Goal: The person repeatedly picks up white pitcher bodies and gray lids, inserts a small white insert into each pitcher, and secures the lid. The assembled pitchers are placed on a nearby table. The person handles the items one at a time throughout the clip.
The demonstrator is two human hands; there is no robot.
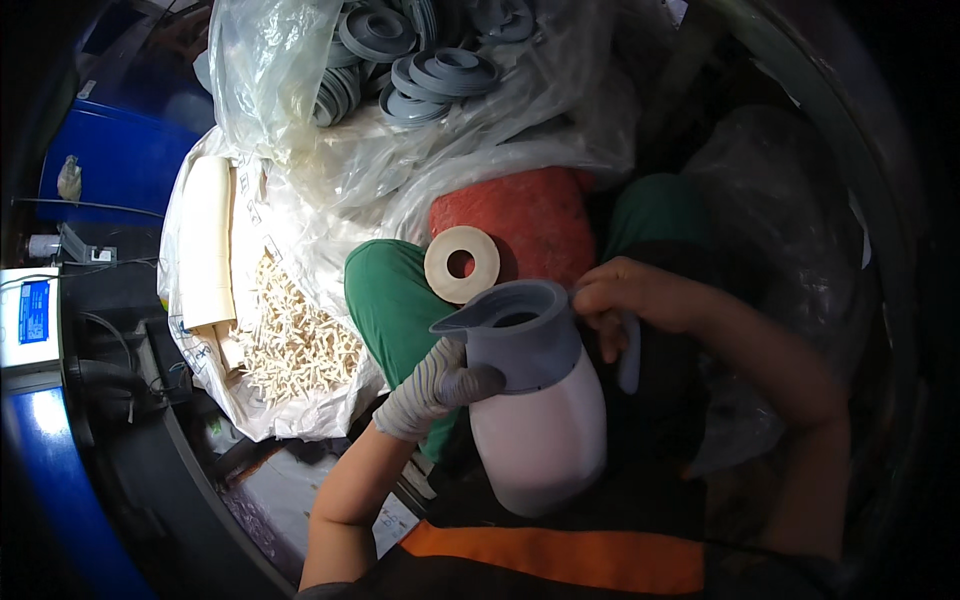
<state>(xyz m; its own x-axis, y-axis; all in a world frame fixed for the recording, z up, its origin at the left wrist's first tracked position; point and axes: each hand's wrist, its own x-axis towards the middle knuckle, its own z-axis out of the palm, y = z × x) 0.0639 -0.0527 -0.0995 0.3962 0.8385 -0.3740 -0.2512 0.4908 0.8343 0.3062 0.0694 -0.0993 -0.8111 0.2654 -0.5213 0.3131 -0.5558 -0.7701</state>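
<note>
A thermal jug with a pale pink body and a grey plastic collar stands tilted in front of me, over my lap. My left hand, in a striped knit glove, is closed around the jug's neck below the spout. At the opposite side of the rim, my bare right hand has its fingers curled at the top of the grey handle. The jug's mouth is uncovered and dark inside. Just beyond the spout, a cream-coloured ring leans by my knee against a red cushion-like bundle.
Several grey round plastic parts lie in a clear plastic bag ahead. To the left, a white sack holds many small cream pieces and a cream roll. Blue-and-black equipment stands farther left.
</note>
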